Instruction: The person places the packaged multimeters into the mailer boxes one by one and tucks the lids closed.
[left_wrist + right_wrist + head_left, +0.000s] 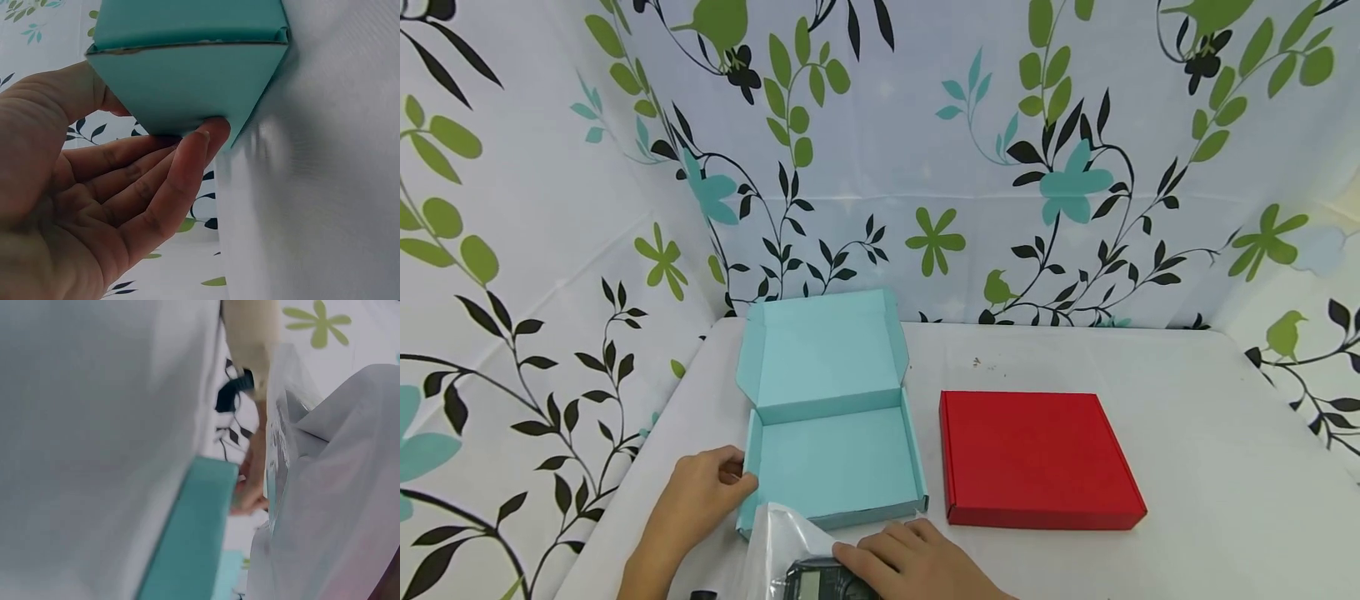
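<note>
An open teal cardboard box (pixel 835 458) lies on the white table with its lid raised at the back. My left hand (pixel 700 496) grips its left wall, thumb over the rim. In the left wrist view, the fingers of that hand touch the outer side of the teal box (pixel 187 81). At the front, my right hand (pixel 925 562) holds a black device with a grey display (pixel 811 585) in a clear plastic bag (pixel 775 542). The bag's top end reaches up to the box's front edge. In the right wrist view, the crinkled plastic bag (pixel 350 481) hides most of that hand.
To the right of the teal box sits a closed red box (pixel 1037 458). A small black object (pixel 703 595) shows at the bottom edge, left of the bag. Patterned curtains (pixel 865 167) hang behind the table (pixel 1210 467) and along its sides.
</note>
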A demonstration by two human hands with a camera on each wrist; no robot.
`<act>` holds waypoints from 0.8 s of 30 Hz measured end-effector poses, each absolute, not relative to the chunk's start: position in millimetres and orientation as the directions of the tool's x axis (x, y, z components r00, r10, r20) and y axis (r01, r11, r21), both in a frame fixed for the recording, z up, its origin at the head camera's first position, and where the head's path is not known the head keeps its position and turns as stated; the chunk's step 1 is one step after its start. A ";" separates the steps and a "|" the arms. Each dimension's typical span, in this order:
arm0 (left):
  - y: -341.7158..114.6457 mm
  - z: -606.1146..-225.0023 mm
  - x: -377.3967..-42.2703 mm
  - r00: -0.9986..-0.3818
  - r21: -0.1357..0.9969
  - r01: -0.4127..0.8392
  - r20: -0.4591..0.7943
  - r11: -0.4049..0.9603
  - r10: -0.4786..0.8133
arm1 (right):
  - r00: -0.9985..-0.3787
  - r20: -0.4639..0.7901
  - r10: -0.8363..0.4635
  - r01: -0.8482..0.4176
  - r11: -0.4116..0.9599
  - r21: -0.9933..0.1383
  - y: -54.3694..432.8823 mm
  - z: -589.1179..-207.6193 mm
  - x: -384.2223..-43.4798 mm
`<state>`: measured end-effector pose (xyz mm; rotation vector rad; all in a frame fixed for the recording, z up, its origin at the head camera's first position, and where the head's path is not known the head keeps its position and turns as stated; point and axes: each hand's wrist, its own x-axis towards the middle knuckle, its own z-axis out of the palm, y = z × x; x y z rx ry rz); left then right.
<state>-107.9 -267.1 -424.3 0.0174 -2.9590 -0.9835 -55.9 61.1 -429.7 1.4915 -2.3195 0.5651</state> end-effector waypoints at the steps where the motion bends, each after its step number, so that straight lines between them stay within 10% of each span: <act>1: -266.6 -424.6 -107.3 -1.000 0.604 -0.006 0.012 0.797 -0.017 | -0.402 0.488 -0.775 -0.914 0.375 -0.157 61.8 -426.7 -57.8; 13: -257.3 -420.4 -100.6 -1.000 0.613 0.003 0.008 0.790 -0.002 | -0.566 0.400 -0.721 -0.825 0.489 -0.285 76.5 -390.0 -74.7; 24: -255.5 -421.1 -98.0 -1.000 0.619 -0.012 -0.011 0.786 -0.006 | -0.579 0.427 -0.694 -0.815 0.476 -0.332 74.0 -387.9 -81.2</act>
